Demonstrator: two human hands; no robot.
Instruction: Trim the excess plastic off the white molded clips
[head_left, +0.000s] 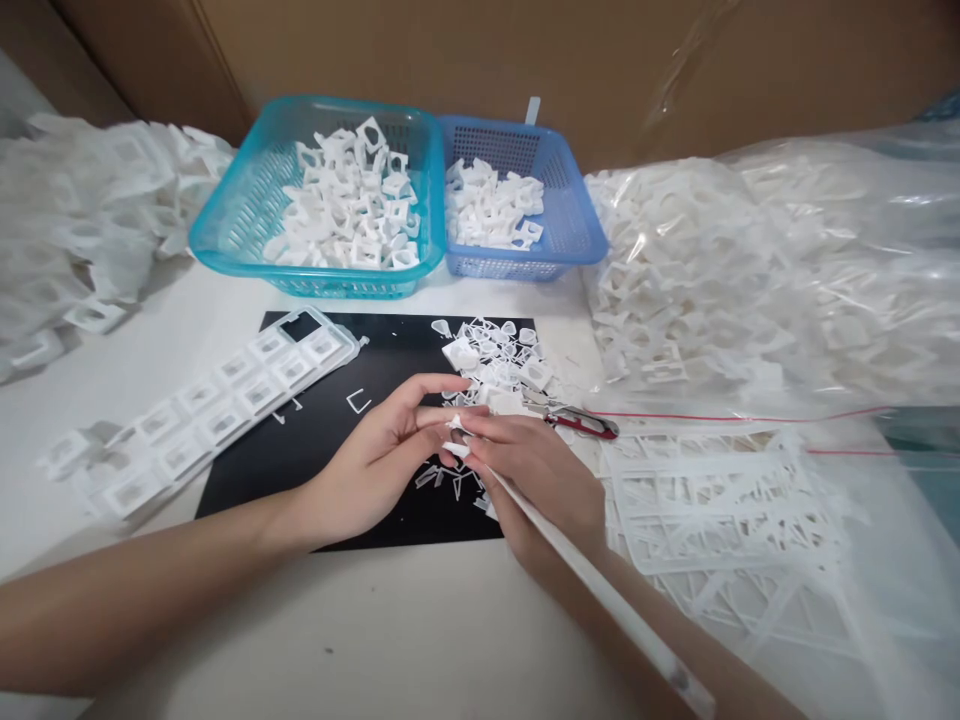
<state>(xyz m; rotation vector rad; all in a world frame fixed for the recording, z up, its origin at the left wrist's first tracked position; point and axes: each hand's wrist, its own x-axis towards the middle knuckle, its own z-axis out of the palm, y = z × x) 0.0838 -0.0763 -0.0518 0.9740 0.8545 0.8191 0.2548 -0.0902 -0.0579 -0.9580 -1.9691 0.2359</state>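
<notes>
Above the black mat [300,460], my left hand [382,450] and my right hand [536,480] meet fingertip to fingertip. Both pinch a small white plastic part [456,448], mostly covered by the fingers. A long thin white strip [600,590] runs from my right hand down over the right forearm; its upper end is hidden at the fingers. White scraps and small parts [499,350] are heaped on the mat just beyond my hands. Beside the heap, at the right, lies a red-handled cutter [589,422].
A teal basket [255,225] and a blue basket [570,215] hold white parts at the back. A white frame of square pieces [225,400] lies left. Clear bags of parts [750,270] fill the right, with white lattice frames [720,500] nearer. More white parts [97,210] are piled far left.
</notes>
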